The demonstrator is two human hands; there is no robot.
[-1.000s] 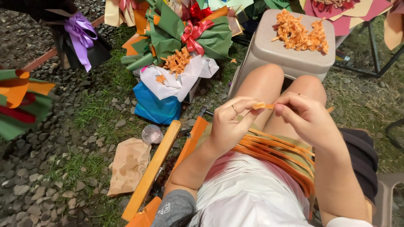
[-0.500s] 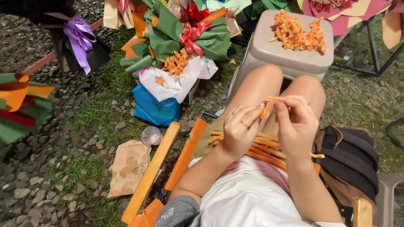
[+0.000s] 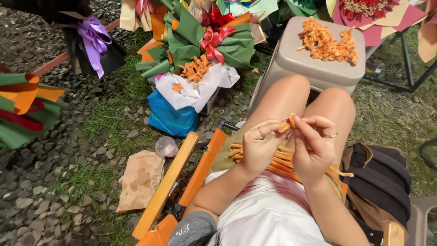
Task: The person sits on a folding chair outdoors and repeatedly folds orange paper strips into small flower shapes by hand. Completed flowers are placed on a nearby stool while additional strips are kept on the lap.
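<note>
Orange paper strip [image 3: 287, 124] sits pinched between both hands above the person's knees, its short end standing up between the fingertips.

Surroundings, largest first:
- Gravel and grass ground [image 3: 68, 150] covers the left half of the view.
- Beige plastic stool [image 3: 314, 64] stands just beyond the knees and carries a pile of finished orange curls [image 3: 328, 44].
- Wrapped bouquets [image 3: 205, 41] in green and orange paper with a red ribbon lie to the left of the stool, above a blue bag [image 3: 169, 117].
- Dark bag [image 3: 380, 175] rests beside the right thigh.
- Bundle of orange strips [image 3: 282, 161] lies across the lap, under both wrists.
- Crumpled brown paper [image 3: 139, 177] and a clear plastic cup [image 3: 165, 146] lie on the ground near the orange chair rail [image 3: 166, 184].

Hand state: left hand [image 3: 260, 146] is closed, thumb and forefinger gripping the strip's left side. Right hand [image 3: 314, 146] is closed, fingertips clamped on the strip's right side.

Step in hand, as judged: the strip is being twisted or curled into a small flower piece. The next move likely calls for a firm pinch with one hand while the other turns the paper without tearing it.

Change from half a second ago: both hands sit slightly lower in view, the stool and bouquets have shifted a little lower too, and the strip now points upward rather than drooping.
</note>
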